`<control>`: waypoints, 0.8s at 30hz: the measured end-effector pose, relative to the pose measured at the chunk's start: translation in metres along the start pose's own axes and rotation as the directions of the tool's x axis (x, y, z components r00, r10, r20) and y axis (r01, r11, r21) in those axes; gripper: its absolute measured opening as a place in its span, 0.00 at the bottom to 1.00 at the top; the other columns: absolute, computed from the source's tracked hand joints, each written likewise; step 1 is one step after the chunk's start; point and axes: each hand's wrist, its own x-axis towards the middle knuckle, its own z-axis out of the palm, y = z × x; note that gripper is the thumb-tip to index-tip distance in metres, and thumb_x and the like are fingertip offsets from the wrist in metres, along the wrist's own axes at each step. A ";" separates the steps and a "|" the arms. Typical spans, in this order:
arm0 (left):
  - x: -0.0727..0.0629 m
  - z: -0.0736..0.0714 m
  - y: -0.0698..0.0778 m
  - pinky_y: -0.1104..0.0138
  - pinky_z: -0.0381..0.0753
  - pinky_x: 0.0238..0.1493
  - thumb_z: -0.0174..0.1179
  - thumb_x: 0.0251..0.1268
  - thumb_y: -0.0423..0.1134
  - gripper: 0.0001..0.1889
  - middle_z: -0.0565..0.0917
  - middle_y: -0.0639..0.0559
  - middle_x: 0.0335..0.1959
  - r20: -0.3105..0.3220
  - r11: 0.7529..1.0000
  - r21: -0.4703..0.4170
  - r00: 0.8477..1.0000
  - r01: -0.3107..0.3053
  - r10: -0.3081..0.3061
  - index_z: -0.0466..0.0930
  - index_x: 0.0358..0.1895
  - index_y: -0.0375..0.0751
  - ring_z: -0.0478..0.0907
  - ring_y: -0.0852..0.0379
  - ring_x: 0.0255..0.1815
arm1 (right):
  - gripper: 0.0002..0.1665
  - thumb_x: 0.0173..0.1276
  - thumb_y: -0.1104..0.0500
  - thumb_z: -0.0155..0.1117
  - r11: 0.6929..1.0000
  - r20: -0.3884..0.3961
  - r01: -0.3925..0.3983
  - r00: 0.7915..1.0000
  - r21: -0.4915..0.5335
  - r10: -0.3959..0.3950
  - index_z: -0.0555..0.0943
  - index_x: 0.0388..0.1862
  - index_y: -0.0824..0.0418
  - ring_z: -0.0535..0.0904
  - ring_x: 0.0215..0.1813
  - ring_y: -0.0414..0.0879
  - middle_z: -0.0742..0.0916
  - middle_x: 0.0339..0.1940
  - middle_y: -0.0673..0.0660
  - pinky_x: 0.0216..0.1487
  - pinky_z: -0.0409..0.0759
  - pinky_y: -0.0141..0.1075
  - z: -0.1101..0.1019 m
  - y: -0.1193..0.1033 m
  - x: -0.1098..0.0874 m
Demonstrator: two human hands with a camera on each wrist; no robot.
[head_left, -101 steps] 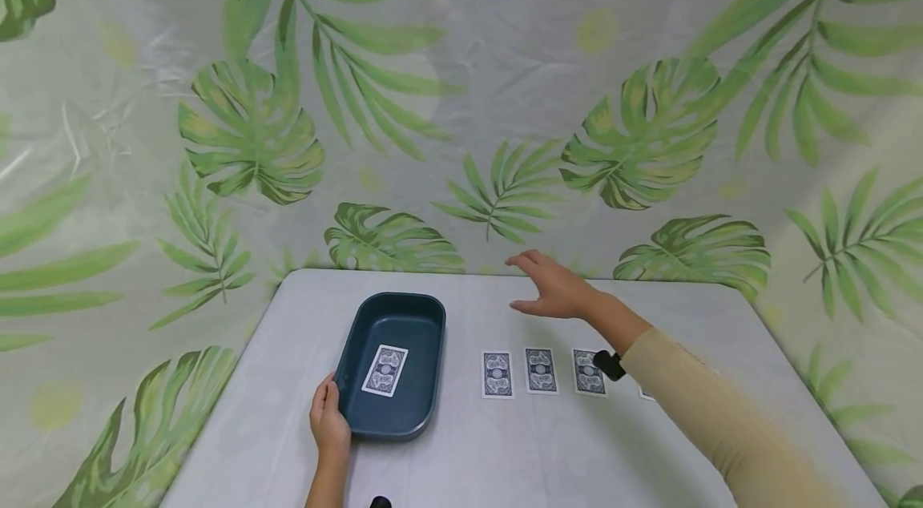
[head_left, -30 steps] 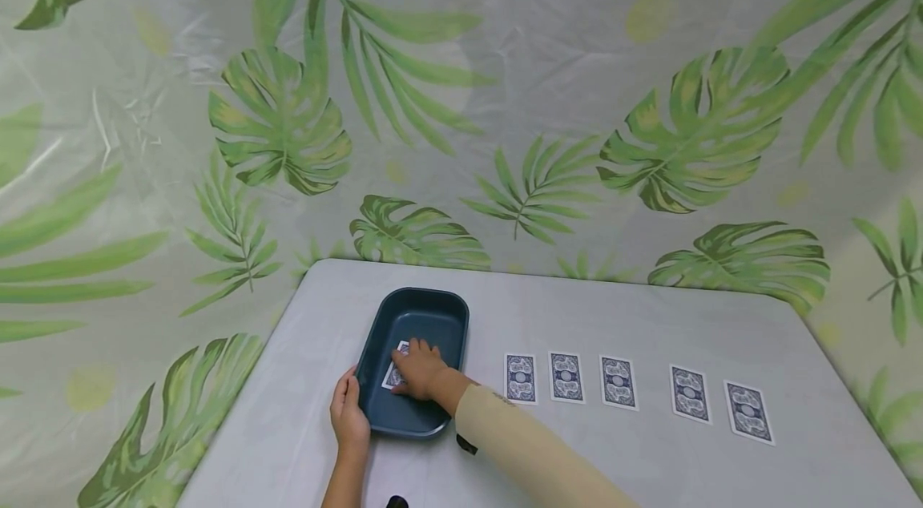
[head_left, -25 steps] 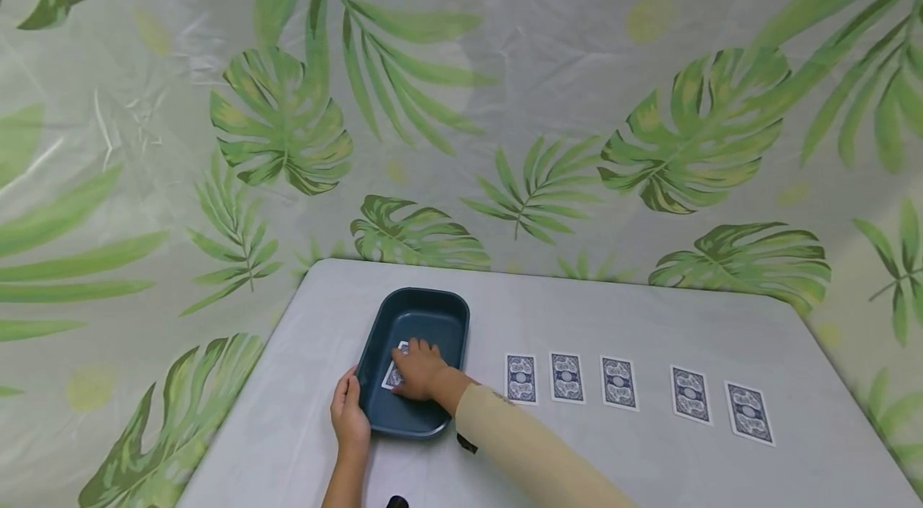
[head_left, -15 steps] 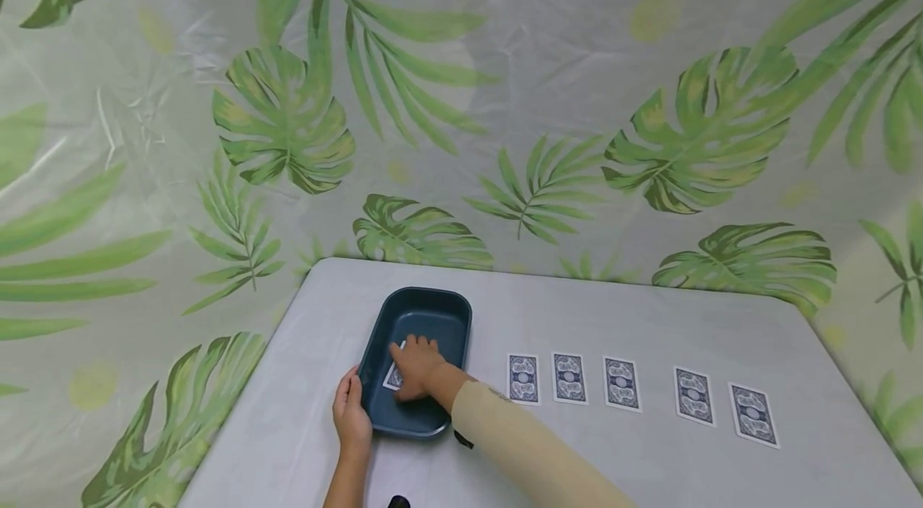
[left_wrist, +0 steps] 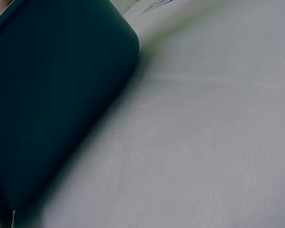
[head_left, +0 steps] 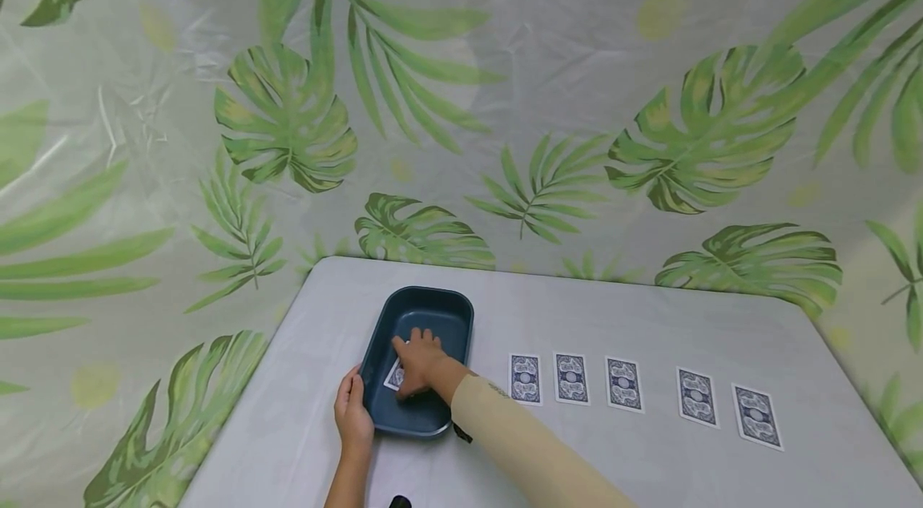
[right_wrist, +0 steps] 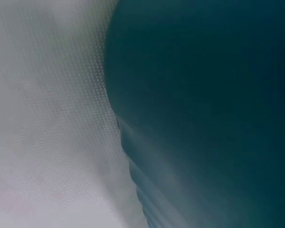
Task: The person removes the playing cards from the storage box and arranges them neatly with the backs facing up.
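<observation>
My left hand (head_left: 353, 416) grips the left side of a dark teal rectangular tray (head_left: 469, 328) in the head view. Inside the tray, a playing card (head_left: 394, 376) with a patterned back lies partly covered by my right hand (head_left: 421, 364). That hand reaches over the right rim, its fingers spread across the card and the thumb held apart near the card's lower edge. The tray's outer wall fills the left of the left wrist view (left_wrist: 52, 95). In the right wrist view the tray's teal surface (right_wrist: 194, 95) takes up the right side; no fingers show there.
Right of the tray, several face-down playing cards (head_left: 572, 378) lie in a row on the white-covered table (head_left: 577, 468). The farthest right card (head_left: 756, 417) is slightly turned. A leaf-printed curtain (head_left: 519, 91) hangs behind the table's back edge.
My right hand has come from above the table into the tray onto the card, then shifted slightly, covering more of it. My left hand stays on the tray. The head view has turned right.
</observation>
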 end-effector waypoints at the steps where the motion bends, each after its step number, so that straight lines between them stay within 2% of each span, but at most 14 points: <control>1: 0.000 0.000 0.000 0.73 0.69 0.43 0.38 0.74 0.35 0.19 0.70 0.31 0.57 -0.001 1.000 0.001 1.000 0.000 0.000 0.68 0.57 0.24 0.71 0.59 0.47 | 0.53 0.37 0.37 0.75 1.000 0.000 0.002 1.000 -0.001 -0.002 0.65 0.63 0.50 0.65 0.50 0.53 0.71 0.51 0.60 0.53 0.66 0.46 0.000 0.000 0.000; 7: 0.002 0.000 -0.004 0.73 0.67 0.43 0.38 0.74 0.34 0.18 0.71 0.31 0.56 -0.013 1.000 0.010 1.000 0.003 -0.003 0.68 0.57 0.24 0.70 0.63 0.45 | 0.55 0.37 0.35 0.74 0.997 0.001 0.041 0.999 -0.061 -0.041 0.65 0.66 0.48 0.63 0.51 0.52 0.72 0.52 0.59 0.54 0.64 0.44 0.000 0.001 -0.001; 13: 0.001 0.000 -0.003 0.72 0.68 0.43 0.39 0.74 0.34 0.18 0.71 0.31 0.55 -0.011 1.000 -0.005 1.000 -0.009 0.009 0.68 0.57 0.23 0.71 0.60 0.45 | 0.52 0.39 0.35 0.72 0.981 0.021 0.098 0.995 -0.170 -0.096 0.66 0.66 0.45 0.63 0.52 0.51 0.72 0.54 0.58 0.53 0.63 0.46 -0.003 -0.004 -0.004; 20: 0.001 0.000 -0.001 0.73 0.68 0.46 0.39 0.74 0.34 0.18 0.70 0.30 0.57 -0.002 1.000 0.003 1.000 0.001 -0.001 0.67 0.57 0.23 0.70 0.59 0.49 | 0.47 0.42 0.36 0.72 0.961 0.041 0.126 0.992 -0.244 -0.120 0.68 0.65 0.40 0.65 0.50 0.49 0.71 0.53 0.56 0.51 0.69 0.45 -0.002 -0.008 -0.005; 24: 0.003 0.000 -0.001 0.72 0.67 0.46 0.39 0.73 0.33 0.18 0.69 0.28 0.57 -0.004 1.000 0.011 1.000 -0.003 0.003 0.67 0.56 0.21 0.70 0.53 0.50 | 0.45 0.42 0.36 0.72 0.953 0.046 0.144 0.989 -0.265 -0.137 0.70 0.63 0.40 0.66 0.49 0.48 0.71 0.52 0.56 0.49 0.72 0.44 -0.003 -0.008 -0.006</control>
